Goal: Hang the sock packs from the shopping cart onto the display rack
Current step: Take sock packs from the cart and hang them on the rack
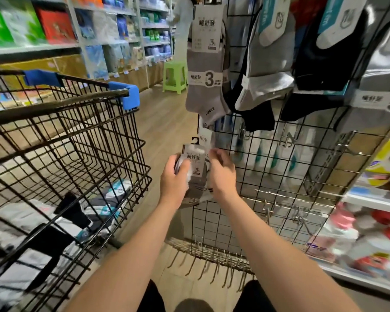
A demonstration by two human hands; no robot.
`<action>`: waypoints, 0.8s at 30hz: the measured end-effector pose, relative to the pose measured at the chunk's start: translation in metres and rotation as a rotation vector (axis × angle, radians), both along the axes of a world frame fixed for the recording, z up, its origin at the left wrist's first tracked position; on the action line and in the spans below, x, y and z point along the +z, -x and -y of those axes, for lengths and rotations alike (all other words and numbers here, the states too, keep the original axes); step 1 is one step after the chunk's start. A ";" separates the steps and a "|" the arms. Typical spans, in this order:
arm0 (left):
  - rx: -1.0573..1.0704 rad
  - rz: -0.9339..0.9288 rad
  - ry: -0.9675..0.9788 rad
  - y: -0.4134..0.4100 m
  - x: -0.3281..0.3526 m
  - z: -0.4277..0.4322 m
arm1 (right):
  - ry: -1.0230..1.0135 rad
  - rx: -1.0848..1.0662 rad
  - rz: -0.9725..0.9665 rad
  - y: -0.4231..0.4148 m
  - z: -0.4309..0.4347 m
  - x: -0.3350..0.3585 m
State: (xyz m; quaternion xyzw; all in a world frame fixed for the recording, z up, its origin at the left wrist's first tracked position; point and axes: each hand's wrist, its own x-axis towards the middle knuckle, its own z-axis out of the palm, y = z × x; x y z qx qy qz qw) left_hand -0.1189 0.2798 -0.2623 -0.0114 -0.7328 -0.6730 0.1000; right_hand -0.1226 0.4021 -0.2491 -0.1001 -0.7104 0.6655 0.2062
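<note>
Left hand (pixel 175 174) wrapped around a grey sock pack (pixel 195 167), thumb over the card label, fingers hidden behind. Right hand (pixel 221 170) blurred, fingers curled at the pack's right edge; touching or actually gripping, cannot tell. Pack held upright in front of the left edge of the black wire display rack (pixel 279 167), its black plastic hook (pixel 195 140) pointing up, just below a hanging grey pack (pixel 206 70) marked with a large 3. More packs hung higher on the rack: light grey socks (pixel 266 70), black ones (pixel 327 61). Bare metal pegs (pixel 288 140) jutting from the grid to the right of the hands, more in a row (pixel 212 264) near the bottom. Shopping cart (pixel 61 154) to the left, black wire with blue corner guards, further sock packs (pixel 95 210) lying loose in its basket. Wood-look floor (pixel 164 122) beyond, a green plastic stool (pixel 175 76) in the aisle, shelves of boxed goods (pixel 54 25) along the left wall, shelves with bottles (pixel 369 233) at far right. Both forearms bare, stretched forward and slightly inward, wrists close together.
</note>
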 end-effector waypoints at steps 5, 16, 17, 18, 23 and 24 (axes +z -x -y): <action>-0.089 -0.010 -0.011 0.008 0.002 -0.009 | -0.040 0.099 0.008 -0.008 0.006 0.004; -0.045 -0.042 0.000 0.035 0.022 -0.023 | 0.005 -0.079 -0.043 0.012 0.010 0.018; -0.037 -0.035 -0.005 0.038 0.023 -0.023 | -0.009 -0.077 -0.029 0.016 0.011 0.020; -0.029 -0.027 -0.009 0.041 0.023 -0.023 | -0.022 -0.068 -0.009 0.019 0.011 0.023; -0.008 -0.005 -0.038 0.056 0.019 -0.024 | -0.081 -0.080 0.136 0.033 0.010 0.031; -0.012 0.005 -0.046 0.059 0.017 -0.025 | -0.104 -0.098 0.144 0.035 0.009 0.031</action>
